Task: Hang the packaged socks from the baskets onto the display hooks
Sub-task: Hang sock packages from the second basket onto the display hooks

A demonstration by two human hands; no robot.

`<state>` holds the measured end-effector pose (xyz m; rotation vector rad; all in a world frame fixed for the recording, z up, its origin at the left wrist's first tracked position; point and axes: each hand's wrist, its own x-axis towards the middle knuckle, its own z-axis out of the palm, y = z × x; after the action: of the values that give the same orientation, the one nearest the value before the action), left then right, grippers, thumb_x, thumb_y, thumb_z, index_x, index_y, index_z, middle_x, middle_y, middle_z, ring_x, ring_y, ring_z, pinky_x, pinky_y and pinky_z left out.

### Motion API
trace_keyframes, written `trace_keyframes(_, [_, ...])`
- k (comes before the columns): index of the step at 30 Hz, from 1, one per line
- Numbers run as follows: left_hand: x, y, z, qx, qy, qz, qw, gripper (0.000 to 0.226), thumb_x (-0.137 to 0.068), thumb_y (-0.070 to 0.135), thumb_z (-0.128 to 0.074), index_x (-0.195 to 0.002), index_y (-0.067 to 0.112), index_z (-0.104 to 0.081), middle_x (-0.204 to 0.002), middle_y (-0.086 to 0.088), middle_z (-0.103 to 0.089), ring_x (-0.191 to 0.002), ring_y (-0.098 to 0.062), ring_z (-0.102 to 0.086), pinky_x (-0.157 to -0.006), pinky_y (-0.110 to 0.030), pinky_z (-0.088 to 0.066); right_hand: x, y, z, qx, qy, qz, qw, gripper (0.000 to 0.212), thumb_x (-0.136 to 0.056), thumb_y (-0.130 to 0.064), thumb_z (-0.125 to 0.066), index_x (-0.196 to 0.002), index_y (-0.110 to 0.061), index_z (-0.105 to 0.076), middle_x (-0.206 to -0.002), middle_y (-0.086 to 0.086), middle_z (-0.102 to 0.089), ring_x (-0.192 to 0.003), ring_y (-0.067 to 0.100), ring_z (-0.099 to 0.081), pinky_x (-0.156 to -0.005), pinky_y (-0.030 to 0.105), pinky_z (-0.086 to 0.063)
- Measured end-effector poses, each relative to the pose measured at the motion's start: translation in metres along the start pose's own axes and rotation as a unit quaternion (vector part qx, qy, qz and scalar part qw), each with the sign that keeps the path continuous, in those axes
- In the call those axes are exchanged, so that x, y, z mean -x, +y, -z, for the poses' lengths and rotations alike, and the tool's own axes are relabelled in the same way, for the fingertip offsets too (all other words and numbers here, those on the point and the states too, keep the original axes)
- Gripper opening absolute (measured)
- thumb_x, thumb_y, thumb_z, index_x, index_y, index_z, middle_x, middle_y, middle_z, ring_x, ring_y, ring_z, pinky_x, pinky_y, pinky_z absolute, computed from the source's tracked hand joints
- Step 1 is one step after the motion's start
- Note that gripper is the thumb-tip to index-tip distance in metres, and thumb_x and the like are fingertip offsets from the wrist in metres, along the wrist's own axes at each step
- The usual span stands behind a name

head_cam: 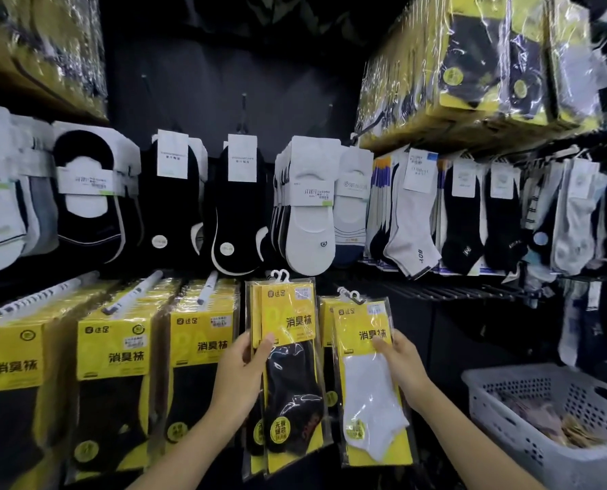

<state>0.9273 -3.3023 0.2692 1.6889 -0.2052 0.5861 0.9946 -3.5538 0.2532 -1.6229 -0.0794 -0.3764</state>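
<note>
My left hand (242, 376) grips a small stack of yellow packs of black socks (287, 369) by the left edge, thumb on the front. White hanger tabs stick up at the top of the stack. My right hand (402, 369) holds a stack of yellow packs with white socks (369, 383) by the right edge. Both stacks are upright in front of the lower row of the display. To their left, three display hooks (132, 295) carry full rows of the same yellow packs (118, 351).
A white perforated basket (507, 415) with a few packs inside stands at the lower right. Above hang rows of black and white socks on hooks (238, 203). Wrapped yellow bundles fill the upper right shelf (471, 76). A wire shelf (454, 293) juts out behind my right hand.
</note>
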Motion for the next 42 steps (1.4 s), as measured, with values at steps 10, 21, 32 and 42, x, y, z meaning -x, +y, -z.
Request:
trace_keyframes(10, [0.006, -0.001, -0.008, 0.031, -0.021, 0.032, 0.999, 0.012, -0.093, 0.03, -0.054, -0.086, 0.039, -0.055, -0.081, 0.019, -0.062, -0.069, 0.025, -0.054, -0.054, 0.003, -0.039, 0.006, 0.027, 0.001, -0.038, 0.149, -0.135, 0.979, 0.023, -0.091, -0.022, -0.064, -0.101, -0.003, -0.065, -0.113, 0.019, -0.064, -0.105, 0.032, -0.06, -0.098, 0.044, -0.047])
trace_keyframes(21, [0.018, 0.004, -0.05, 0.048, -0.069, 0.065, 0.994, 0.011, -0.088, 0.032, -0.063, -0.096, 0.025, -0.064, -0.092, 0.007, -0.071, -0.076, 0.008, -0.064, -0.061, -0.005, -0.045, 0.052, -0.024, -0.026, -0.07, -0.049, -0.035, 0.996, 0.026, -0.089, -0.034, -0.063, -0.102, -0.012, -0.067, -0.089, 0.002, -0.073, -0.082, 0.018, -0.07, -0.074, 0.026, -0.055])
trace_keyframes(32, [0.001, 0.007, -0.026, -0.052, -0.008, 0.019, 0.998, 0.042, -0.095, 0.044, -0.044, -0.112, 0.011, -0.063, -0.086, -0.017, -0.065, -0.077, -0.028, -0.062, -0.063, -0.033, -0.049, 0.025, -0.014, 0.015, -0.06, 0.082, -0.067, 0.993, 0.015, -0.096, -0.016, -0.053, -0.088, -0.009, -0.063, -0.094, 0.011, -0.071, -0.085, 0.024, -0.066, -0.075, 0.032, -0.052])
trace_keyframes(42, [-0.008, 0.006, -0.016, -0.041, 0.014, 0.01, 0.999, 0.04, -0.092, 0.047, -0.043, -0.111, 0.019, -0.064, -0.084, -0.014, -0.065, -0.069, -0.029, -0.06, -0.062, -0.041, -0.051, -0.018, -0.007, -0.01, 0.04, 0.042, -0.02, 0.998, 0.012, -0.095, -0.013, -0.055, -0.092, -0.004, -0.062, -0.088, 0.006, -0.066, -0.081, 0.017, -0.061, -0.066, 0.02, -0.046])
